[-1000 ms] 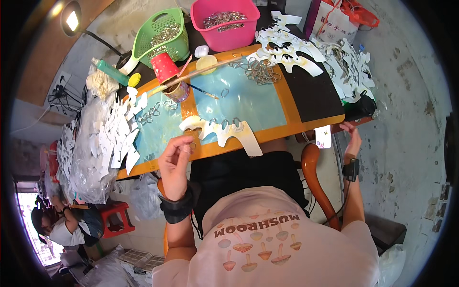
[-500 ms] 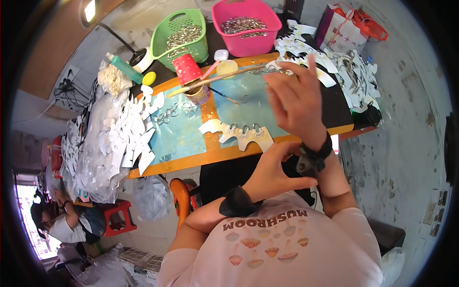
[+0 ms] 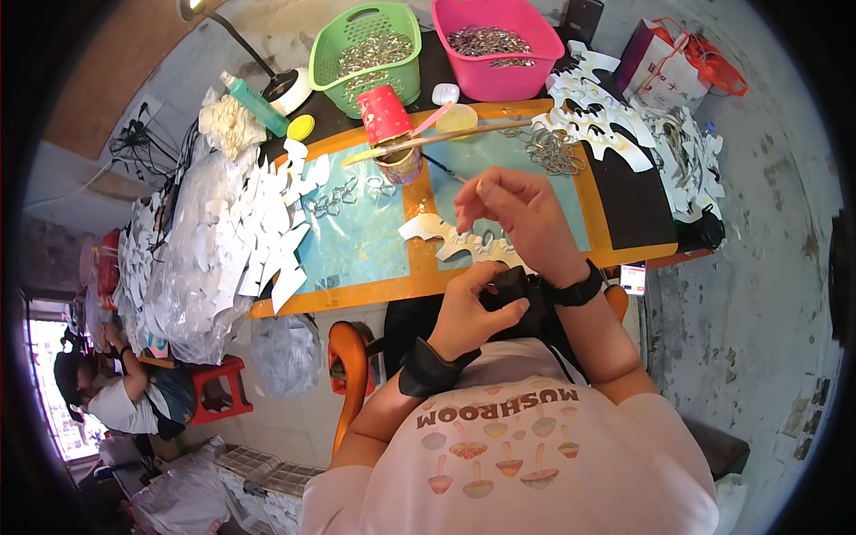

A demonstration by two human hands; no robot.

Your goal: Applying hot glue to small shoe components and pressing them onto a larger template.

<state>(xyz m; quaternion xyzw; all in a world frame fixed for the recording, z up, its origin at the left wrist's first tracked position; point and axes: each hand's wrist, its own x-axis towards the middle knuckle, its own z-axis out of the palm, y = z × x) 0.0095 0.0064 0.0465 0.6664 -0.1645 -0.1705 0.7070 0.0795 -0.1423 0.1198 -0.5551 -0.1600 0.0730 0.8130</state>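
Observation:
My left hand has its thumb and fingers closed around a small black box-shaped device beside my right wrist. A black band circles each wrist. My right hand hovers over the table's near edge, palm inward and fingers loosely bent apart, with nothing visible in it. Below its fingertips lies a white scalloped strip with metal rings on it, partly hidden by both hands. Loose metal rings lie left on the blue mat, and a pile of metal rings lies at its right.
Green and pink baskets of metal pieces stand at the back. A red cup and a long stick are mid-table. White cut pieces crowd the left; more white strips lie right. Another person sits far left.
My right hand has lowered leftward, its spread fingers now bent. My left hand has shifted slightly left with the black device. The view has shifted, moving the table rightward in the picture.

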